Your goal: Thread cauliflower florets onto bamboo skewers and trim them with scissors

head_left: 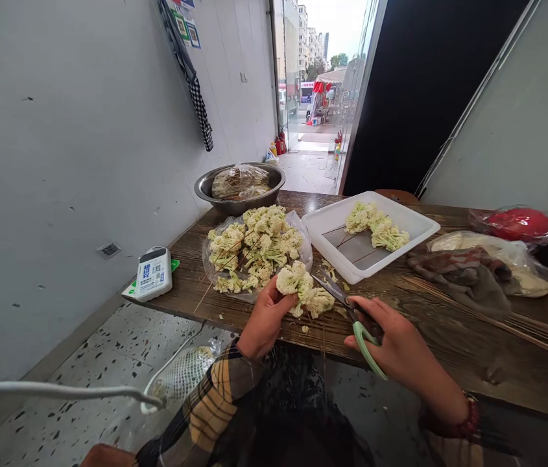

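My left hand (264,319) is closed on a piece of cauliflower (295,280) over the near edge of the table. In my right hand (395,340) is a pair of scissors (362,337) with pale green handles, its blades pointing left beside the cauliflower. The scissors' blades look parted; whether they touch the cauliflower I cannot tell. Just beyond my left hand, a heap of cauliflower florets (268,237) lies on a plastic bag (303,232), with thin skewers among the florets. A white tray (336,261) farther right holds skewered cauliflower (375,226).
A metal basin (200,189) with bagged skewers stands at the back left. Near the left corner sits a white device (154,274). Loose skewers (478,308), a grey cloth (468,279) and plastic bags (502,256) lie on the right. Below the table is a netted bag (189,373).
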`<move>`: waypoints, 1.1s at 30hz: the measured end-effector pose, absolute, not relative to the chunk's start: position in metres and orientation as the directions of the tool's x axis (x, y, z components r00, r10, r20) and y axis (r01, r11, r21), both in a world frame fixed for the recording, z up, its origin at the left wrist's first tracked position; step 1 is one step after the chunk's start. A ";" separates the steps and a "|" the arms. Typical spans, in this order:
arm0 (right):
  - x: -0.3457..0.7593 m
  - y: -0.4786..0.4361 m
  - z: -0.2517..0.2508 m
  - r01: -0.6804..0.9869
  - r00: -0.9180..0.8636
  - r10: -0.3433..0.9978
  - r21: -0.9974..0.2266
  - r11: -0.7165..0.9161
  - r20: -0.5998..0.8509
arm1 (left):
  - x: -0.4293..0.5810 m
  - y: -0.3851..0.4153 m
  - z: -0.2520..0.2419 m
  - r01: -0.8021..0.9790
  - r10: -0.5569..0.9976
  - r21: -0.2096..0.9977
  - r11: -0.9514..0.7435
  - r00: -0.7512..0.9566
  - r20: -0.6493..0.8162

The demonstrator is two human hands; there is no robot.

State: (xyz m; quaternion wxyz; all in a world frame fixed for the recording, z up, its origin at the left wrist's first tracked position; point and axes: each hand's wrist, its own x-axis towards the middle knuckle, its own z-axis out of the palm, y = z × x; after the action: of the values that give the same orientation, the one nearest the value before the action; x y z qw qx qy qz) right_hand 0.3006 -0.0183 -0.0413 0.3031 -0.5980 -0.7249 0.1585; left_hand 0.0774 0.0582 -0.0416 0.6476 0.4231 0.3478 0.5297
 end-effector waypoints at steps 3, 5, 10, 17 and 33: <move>0.295 -0.016 -0.032 0.761 -0.130 0.957 -0.593 0.263 0.258 | 0.075 0.055 -0.040 -0.355 0.976 0.931 0.081 0.220 -0.001; 0.292 -0.013 -0.028 0.752 -0.144 0.956 -0.599 0.274 0.256 | 0.072 0.054 -0.039 -0.334 0.971 0.940 0.072 0.239 0.010; 0.291 -0.006 -0.019 0.745 -0.194 0.956 -0.600 0.291 0.222 | 0.064 0.051 -0.040 -0.264 0.951 0.964 0.023 0.303 0.060; 0.296 -0.005 -0.020 0.720 -0.253 0.949 -0.619 0.314 0.187 | 0.055 0.048 -0.037 -0.157 0.922 0.987 -0.012 0.380 0.072; 0.300 -0.008 -0.017 0.718 -0.284 0.941 -0.609 0.336 0.185 | 0.048 0.045 -0.032 -0.100 0.921 0.994 -0.046 0.382 0.081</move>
State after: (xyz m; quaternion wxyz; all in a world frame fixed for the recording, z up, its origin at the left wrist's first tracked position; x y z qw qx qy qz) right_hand 0.2996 -0.0080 -0.0173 0.2651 -0.5363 -0.7733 0.2102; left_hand 0.0484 0.0450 -0.0317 0.5938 0.5818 0.3527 0.4297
